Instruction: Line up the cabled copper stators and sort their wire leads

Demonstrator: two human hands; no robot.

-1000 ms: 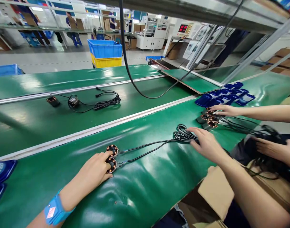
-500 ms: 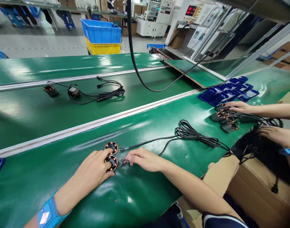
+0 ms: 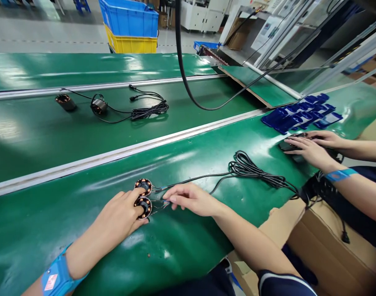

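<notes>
Coils (image 3: 143, 196) pressed under left hand (image 3: 120, 216); right hand (image 3: 192, 199) fingers pinch their wires (image 3: 158, 202)

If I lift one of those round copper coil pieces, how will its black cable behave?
Probably floppy: the black cable lies in loose loops on the green bench, so it would trail and drag. The coil pieces look small and flat, likely light and unlikely to roll. Their thin leads by the right hand seem fragile.
</notes>
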